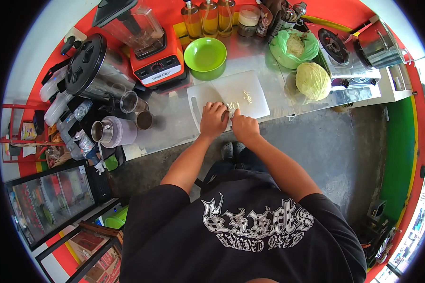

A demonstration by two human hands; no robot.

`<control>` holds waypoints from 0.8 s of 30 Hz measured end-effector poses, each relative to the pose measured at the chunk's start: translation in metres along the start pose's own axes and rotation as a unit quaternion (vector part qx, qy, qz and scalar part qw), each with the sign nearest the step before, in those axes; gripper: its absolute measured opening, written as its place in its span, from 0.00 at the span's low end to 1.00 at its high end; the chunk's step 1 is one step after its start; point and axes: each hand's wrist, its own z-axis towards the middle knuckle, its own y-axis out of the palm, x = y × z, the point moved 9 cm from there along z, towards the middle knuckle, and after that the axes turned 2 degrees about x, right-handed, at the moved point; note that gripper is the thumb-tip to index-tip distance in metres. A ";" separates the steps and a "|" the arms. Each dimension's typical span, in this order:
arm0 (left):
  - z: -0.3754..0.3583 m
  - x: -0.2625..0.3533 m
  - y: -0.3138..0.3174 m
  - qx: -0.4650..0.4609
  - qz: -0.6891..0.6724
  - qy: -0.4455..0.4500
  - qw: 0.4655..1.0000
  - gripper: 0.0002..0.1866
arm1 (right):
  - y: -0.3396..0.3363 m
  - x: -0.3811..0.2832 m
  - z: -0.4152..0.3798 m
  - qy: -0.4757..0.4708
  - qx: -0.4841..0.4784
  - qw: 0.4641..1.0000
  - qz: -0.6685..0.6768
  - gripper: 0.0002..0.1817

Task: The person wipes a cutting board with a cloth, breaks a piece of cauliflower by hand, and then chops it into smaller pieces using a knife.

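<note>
I'm watching a slim, silvery metal knife, its blade faint over the rectangular white cutting board, long axis slanting, tip towards eleven o'clock. That blade sits at eleven from the right hand, which is wrapped round the mostly hidden handle, and near twelve from the left hand, fingers curled; whether they pinch anything, I can't tell. Shiny metal counter underneath; from the board, round green bowl at eleven, pale green cabbage past two, grey floor at four.

Single head view, wide-angle, facing steeply down over cutting board.
</note>
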 end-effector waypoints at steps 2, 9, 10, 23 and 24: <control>-0.001 -0.002 0.001 -0.001 0.006 -0.006 1.000 0.07 | -0.003 -0.003 -0.001 -0.012 0.012 1.000 -0.005 0.16; -0.001 -0.005 0.000 0.010 -0.018 -0.007 1.000 0.07 | 0.006 0.000 -0.012 0.023 -0.027 0.999 0.005 0.17; -0.001 -0.004 -0.001 0.011 -0.018 0.001 1.000 0.07 | 0.007 0.000 -0.010 0.020 -0.021 0.999 0.012 0.17; -0.001 -0.005 -0.003 0.022 -0.021 0.013 0.999 0.05 | 0.004 -0.001 -0.012 0.027 -0.017 0.999 0.008 0.17; -0.002 -0.004 -0.003 0.021 -0.022 0.013 0.999 0.05 | 0.000 -0.002 -0.006 0.009 0.003 1.000 0.005 0.17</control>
